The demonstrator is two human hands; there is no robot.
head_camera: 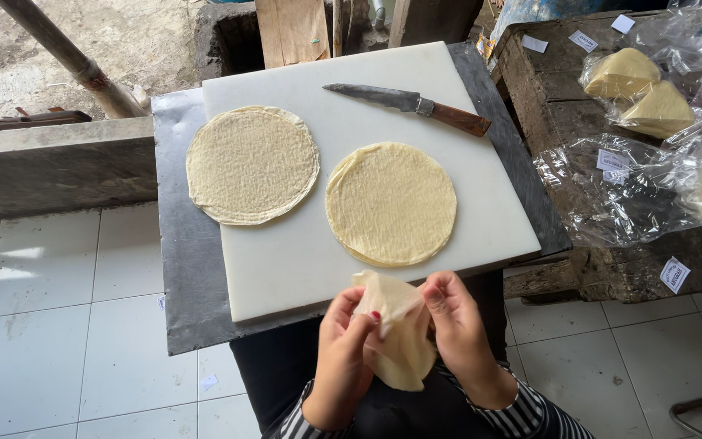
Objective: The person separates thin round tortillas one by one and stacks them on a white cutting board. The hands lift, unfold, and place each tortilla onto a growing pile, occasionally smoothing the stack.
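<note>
Together, left hand (343, 358) and right hand (461, 333) pinch folded wrapper (400, 341) — tip down.

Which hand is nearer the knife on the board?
Right. The right hand sits below the knife, more under its handle; the left hand is further left and lower. Both hold a folded wrapper.

Clear plastic bags (611, 191) are lying crumpled on the dark wooden bench at the right, two of them holding pale yellow folded wedges (621, 73) near the far edge. Small white rectangular labels are sitting inside the bags (613, 160), on the bench top (535, 44) and near its front edge (675, 274).
</note>
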